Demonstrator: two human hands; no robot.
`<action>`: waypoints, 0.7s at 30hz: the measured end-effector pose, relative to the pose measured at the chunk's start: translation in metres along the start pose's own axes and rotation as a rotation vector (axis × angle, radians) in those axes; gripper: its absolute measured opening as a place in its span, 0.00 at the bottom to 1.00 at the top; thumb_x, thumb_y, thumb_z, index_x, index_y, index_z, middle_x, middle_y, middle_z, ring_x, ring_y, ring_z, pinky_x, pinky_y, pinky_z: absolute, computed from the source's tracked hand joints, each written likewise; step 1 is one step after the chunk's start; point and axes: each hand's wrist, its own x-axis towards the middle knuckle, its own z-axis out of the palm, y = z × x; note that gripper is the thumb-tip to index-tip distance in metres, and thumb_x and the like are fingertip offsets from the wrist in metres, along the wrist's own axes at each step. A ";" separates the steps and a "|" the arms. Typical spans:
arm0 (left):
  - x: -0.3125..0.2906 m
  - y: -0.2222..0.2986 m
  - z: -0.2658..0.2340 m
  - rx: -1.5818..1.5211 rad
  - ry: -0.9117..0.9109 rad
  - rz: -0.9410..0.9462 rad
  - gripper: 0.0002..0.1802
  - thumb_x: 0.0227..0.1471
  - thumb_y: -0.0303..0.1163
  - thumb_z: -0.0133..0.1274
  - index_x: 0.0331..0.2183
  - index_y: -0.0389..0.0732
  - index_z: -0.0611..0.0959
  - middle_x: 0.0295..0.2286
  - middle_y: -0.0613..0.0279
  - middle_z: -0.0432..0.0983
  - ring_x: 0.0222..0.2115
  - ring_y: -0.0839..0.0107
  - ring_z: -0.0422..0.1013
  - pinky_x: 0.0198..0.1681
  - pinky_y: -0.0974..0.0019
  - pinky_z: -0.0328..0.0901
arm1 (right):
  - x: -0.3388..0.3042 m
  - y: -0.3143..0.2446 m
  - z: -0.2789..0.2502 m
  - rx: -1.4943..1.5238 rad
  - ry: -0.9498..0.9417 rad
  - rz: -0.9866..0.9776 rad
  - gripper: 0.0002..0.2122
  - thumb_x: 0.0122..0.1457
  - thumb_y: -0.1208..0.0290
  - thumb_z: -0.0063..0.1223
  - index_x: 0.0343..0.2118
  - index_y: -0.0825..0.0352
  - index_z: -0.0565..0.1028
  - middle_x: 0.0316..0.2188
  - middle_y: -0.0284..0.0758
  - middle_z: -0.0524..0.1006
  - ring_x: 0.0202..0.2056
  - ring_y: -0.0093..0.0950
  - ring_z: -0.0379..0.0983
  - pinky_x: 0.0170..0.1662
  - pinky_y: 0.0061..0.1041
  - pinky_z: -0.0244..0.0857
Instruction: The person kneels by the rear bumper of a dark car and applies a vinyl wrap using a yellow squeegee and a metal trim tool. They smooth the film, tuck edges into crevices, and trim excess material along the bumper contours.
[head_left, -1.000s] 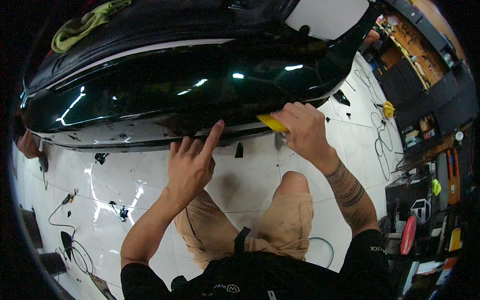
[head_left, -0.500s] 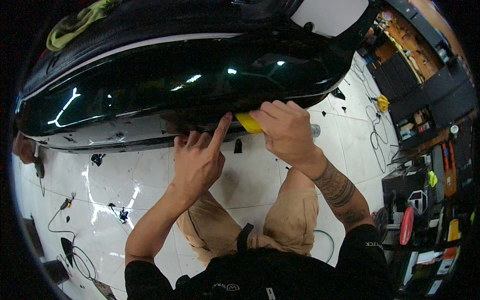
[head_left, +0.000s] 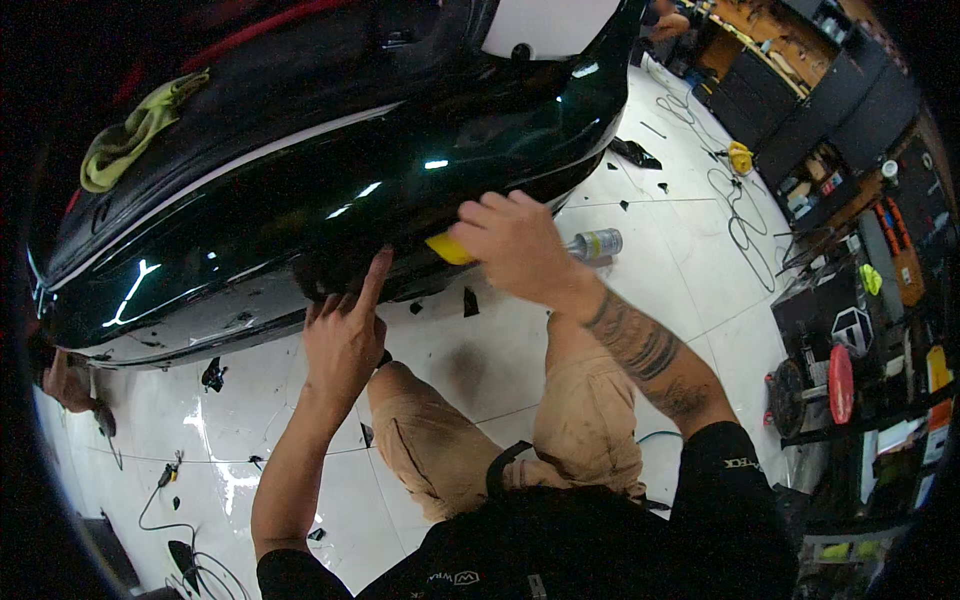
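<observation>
A glossy black car side sill (head_left: 300, 200) runs across the upper part of the view, with lights reflected in it. My left hand (head_left: 342, 345) is at its lower edge, index finger stretched out against the dark surface. The other fingers bend at the edge, and the thumb is hidden. Pinched in my right hand (head_left: 518, 250) is a yellow squeegee (head_left: 446, 249), close against the sill to the right of that index finger. Whether its edge touches the surface I cannot tell.
Behind my right hand a bottle (head_left: 598, 244) lies on the white tiled floor (head_left: 660, 270), among black scraps and cables. A green cloth (head_left: 140, 135) rests on the car. Another person's hand (head_left: 68, 385) is at the sill's left end. Shelves with tools (head_left: 880, 250) line the right.
The view has shifted, and the car sits at a steeper slant. Both hands and the squeegee appear further left along the sill. More of the bottle now shows behind my right hand.
</observation>
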 end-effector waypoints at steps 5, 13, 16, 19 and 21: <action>-0.002 -0.002 -0.005 -0.020 0.041 -0.015 0.50 0.41 0.22 0.53 0.64 0.63 0.57 0.30 0.49 0.80 0.37 0.51 0.77 0.47 0.44 0.68 | -0.017 0.010 -0.011 0.117 0.032 -0.020 0.15 0.41 0.83 0.58 0.36 0.67 0.79 0.35 0.35 0.75 0.37 0.33 0.70 0.37 0.30 0.61; -0.001 0.005 -0.010 -0.052 -0.008 -0.026 0.48 0.40 0.23 0.54 0.63 0.59 0.60 0.38 0.50 0.78 0.38 0.51 0.75 0.44 0.47 0.67 | 0.012 -0.033 0.003 0.081 0.011 -0.066 0.12 0.45 0.80 0.56 0.35 0.69 0.79 0.29 0.36 0.72 0.31 0.32 0.68 0.33 0.30 0.57; -0.007 0.004 -0.010 -0.066 -0.006 0.002 0.46 0.40 0.24 0.55 0.63 0.53 0.62 0.46 0.51 0.74 0.45 0.52 0.70 0.47 0.49 0.64 | 0.018 -0.040 0.009 0.063 0.020 -0.021 0.11 0.46 0.78 0.55 0.35 0.70 0.79 0.28 0.35 0.71 0.31 0.31 0.68 0.32 0.29 0.56; -0.028 -0.001 0.002 0.001 0.178 0.138 0.44 0.41 0.25 0.56 0.62 0.48 0.64 0.53 0.53 0.67 0.53 0.53 0.64 0.53 0.50 0.59 | 0.025 -0.045 0.017 0.025 0.054 0.000 0.05 0.47 0.75 0.52 0.28 0.67 0.76 0.27 0.34 0.70 0.32 0.30 0.69 0.32 0.30 0.57; -0.036 -0.007 0.009 0.037 0.247 0.209 0.42 0.42 0.27 0.58 0.61 0.44 0.66 0.58 0.54 0.62 0.60 0.54 0.57 0.61 0.49 0.50 | 0.026 -0.047 0.014 -0.017 0.047 0.020 0.03 0.48 0.73 0.51 0.24 0.66 0.75 0.27 0.33 0.70 0.32 0.30 0.69 0.33 0.31 0.58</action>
